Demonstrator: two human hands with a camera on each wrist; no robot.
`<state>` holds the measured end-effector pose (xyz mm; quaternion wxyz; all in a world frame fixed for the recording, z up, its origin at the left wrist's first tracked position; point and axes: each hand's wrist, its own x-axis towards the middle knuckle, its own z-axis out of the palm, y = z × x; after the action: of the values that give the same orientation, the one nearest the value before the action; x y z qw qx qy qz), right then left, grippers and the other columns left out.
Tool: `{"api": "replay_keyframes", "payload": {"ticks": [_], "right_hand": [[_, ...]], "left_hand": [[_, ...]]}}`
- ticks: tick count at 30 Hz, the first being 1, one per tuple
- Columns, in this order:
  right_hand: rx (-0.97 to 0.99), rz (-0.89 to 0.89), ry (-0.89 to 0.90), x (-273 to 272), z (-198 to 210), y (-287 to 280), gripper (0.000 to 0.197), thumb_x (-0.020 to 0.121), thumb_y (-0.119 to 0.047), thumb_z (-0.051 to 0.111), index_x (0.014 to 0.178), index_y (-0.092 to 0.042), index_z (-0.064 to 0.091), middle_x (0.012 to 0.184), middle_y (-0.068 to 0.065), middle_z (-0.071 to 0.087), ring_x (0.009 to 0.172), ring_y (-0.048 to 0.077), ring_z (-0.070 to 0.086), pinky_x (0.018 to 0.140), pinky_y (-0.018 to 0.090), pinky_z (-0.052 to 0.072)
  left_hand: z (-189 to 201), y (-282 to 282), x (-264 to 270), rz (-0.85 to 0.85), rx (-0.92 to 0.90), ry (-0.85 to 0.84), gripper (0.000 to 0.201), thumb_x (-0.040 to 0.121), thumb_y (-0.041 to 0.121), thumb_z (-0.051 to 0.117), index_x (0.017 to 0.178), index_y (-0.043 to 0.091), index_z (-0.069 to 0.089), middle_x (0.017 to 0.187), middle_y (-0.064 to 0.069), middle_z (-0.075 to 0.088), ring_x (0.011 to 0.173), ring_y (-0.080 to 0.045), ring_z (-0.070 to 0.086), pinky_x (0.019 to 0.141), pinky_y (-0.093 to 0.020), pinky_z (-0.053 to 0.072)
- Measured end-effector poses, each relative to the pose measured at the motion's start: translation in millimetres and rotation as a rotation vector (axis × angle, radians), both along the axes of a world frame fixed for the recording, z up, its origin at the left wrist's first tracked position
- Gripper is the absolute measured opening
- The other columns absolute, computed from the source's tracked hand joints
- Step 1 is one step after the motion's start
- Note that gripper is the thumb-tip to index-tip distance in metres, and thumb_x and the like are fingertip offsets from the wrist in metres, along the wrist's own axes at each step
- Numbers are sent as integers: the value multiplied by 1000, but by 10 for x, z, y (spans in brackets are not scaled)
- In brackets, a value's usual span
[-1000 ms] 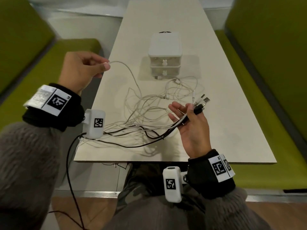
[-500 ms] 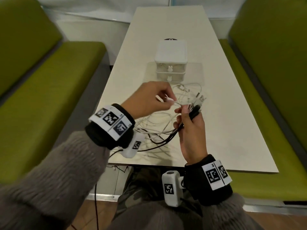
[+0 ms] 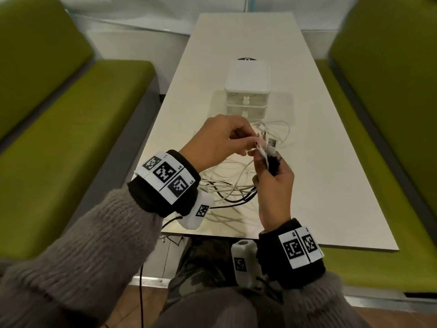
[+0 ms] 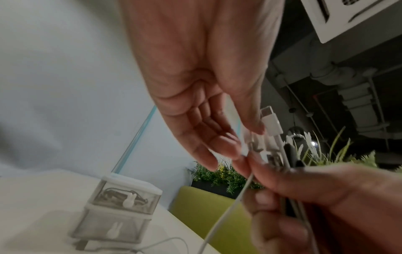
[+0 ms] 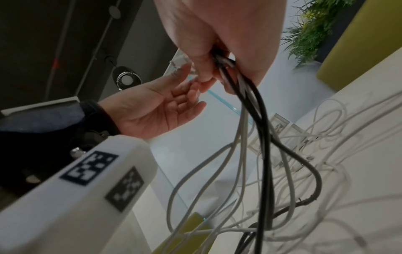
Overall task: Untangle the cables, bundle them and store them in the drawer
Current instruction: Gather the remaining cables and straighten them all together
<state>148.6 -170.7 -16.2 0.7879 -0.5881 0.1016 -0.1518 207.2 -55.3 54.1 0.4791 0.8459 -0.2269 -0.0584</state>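
1. Cables point(image 3: 236, 185) lie in a loose white-and-black heap on the table point(image 3: 331, 185), close to its near edge, and several of them rise up into the right hand point(image 3: 274, 192).
2. That right hand is clamped round a bunch of cable ends, plugs point(image 3: 272, 147) poking out above the fist; the right wrist view shows black and grey strands hanging down from the closed fingers.
3. Close beside it, the left hand point(image 3: 217, 140) pinches a white cable end point(image 4: 270, 120) with thumb and fingertip, bringing it against the bunch, its other fingers loosely spread.
4. My guess is that the step in hand is gathering the ends together before coiling.
5. To do it well, I would line the plugs up level, tuck the white end firmly under the right thumb, and only then let go with the left.
6. Next, a slow pull along each strand should clear the loops that cross on the table; a hard yank may tighten a knot.
7. Behind the heap stands the small drawer box point(image 3: 247, 91), both drawers closed, something dark already in the top one.
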Motion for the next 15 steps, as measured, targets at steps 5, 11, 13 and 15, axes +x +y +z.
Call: {"api": "replay_keyframes", "payload": {"ticks": [5,11,13,15], "right_hand": [[133,-47,39,50,-10,-61,21,94,-5,56,111,6,58,66,-8,54,49,0,41,47,15,35],[147,-154,-15,38,-29,-134,22,98,-10,51,78,-14,59,73,-8,65,51,3,41,47,17,31],[161,-219,4,37,-78,-162,24,99,-8,48,76,-14,56,69,-5,64,53,2,45,48,17,31],[182,-267,30,38,-120,-197,24,100,-8,45,78,-14,53,65,-5,64,55,3,47,52,18,34]], "left_hand": [[-307,30,-70,-129,166,182,65,81,50,58,136,21,39,126,0,58,114,-9,56,100,-34,44],[-613,118,-252,-56,254,100,12,92,25,56,95,16,64,91,-3,67,86,-17,60,79,-29,46],[-620,243,-247,10,244,73,13,93,23,54,92,15,64,87,-1,66,82,-13,59,74,-16,43],[-601,401,-243,12,302,70,13,94,23,53,93,16,63,85,3,66,81,-7,59,70,-8,40]]}}
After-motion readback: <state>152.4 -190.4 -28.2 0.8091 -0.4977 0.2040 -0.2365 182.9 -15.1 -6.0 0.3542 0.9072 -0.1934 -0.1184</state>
